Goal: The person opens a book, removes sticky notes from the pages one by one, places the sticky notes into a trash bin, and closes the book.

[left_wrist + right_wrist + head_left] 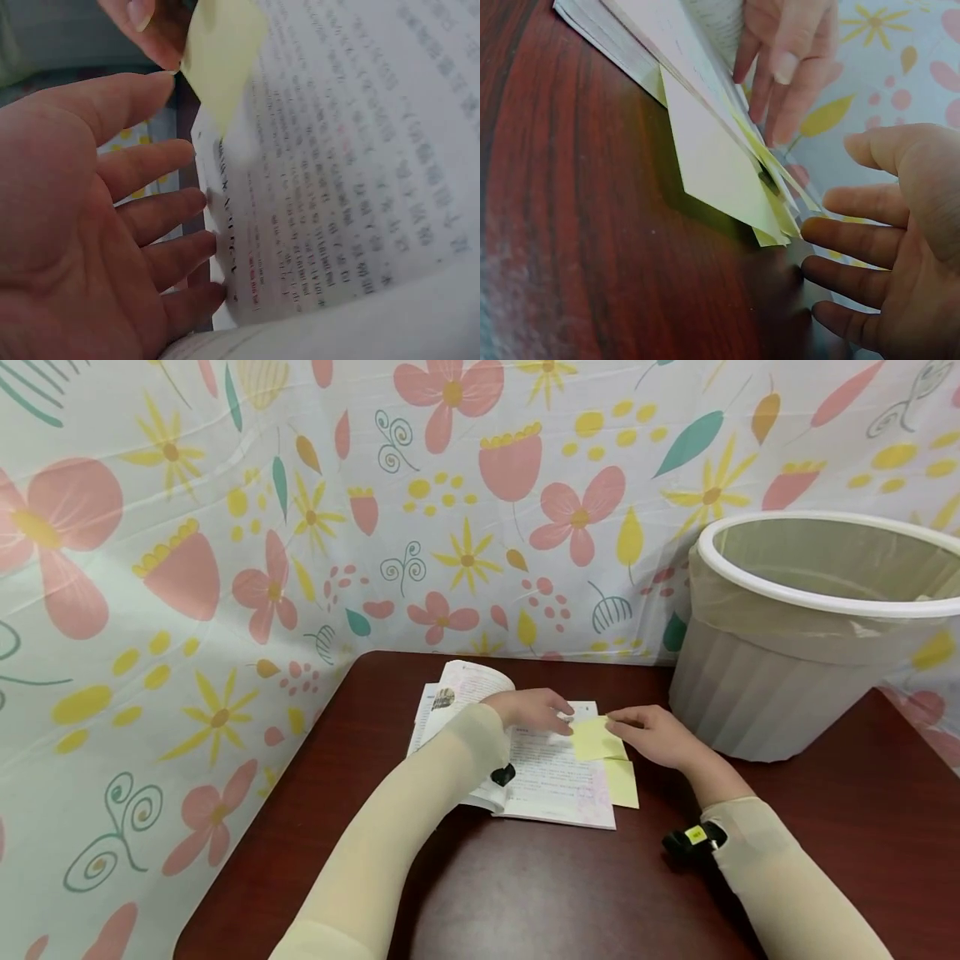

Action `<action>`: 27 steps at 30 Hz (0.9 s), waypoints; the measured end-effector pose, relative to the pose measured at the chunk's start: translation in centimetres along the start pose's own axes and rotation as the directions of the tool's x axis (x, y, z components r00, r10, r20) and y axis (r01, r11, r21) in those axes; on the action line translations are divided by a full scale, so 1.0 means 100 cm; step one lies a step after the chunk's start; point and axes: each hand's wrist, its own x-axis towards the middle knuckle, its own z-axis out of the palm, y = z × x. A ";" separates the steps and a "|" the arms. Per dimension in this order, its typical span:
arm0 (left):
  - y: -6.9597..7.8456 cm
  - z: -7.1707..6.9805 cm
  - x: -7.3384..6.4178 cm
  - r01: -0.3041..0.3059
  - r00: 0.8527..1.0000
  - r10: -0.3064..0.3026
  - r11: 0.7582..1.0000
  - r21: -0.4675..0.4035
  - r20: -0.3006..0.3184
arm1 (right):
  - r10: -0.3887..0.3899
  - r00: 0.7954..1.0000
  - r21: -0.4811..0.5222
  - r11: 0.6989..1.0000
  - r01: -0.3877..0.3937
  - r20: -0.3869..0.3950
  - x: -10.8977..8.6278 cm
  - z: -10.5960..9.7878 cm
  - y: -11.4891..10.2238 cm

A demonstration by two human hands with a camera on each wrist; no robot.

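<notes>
An open book point(551, 785) lies on the table, its left pages curling up. A yellow sticky note point(597, 742) sits on the upper right of the right page. Another yellow sticky note point(622, 785) sticks out past the page's right edge. My left hand point(528, 708) reaches over the book, and in the left wrist view its fingers point(169, 214) extend loosely at the page's top edge. Beside the upper note's right corner is my right hand point(660, 737). In the right wrist view its fingers point(855, 240) are spread, near the note's corner without a visible pinch.
A large grey bin point(757, 685) with a white rim and a liner stands at the table's back right. Flower-patterned cloth point(465, 485) hangs behind and to the left of the dark red wooden table point(540, 893).
</notes>
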 end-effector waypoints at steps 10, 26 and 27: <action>0.009 0.009 -0.001 0.096 0.995 -0.096 0.992 0.078 0.006 | -0.056 0.996 0.019 0.998 0.055 0.071 -0.002 0.000 -0.001; 0.007 0.014 -0.006 0.150 0.988 -0.154 0.983 0.103 0.024 | -0.024 0.998 0.133 0.991 0.017 0.052 0.002 0.014 -0.007; 0.006 0.014 -0.006 0.150 0.988 -0.153 0.984 0.100 0.022 | -0.028 0.999 0.124 0.992 0.022 0.047 0.001 0.014 -0.007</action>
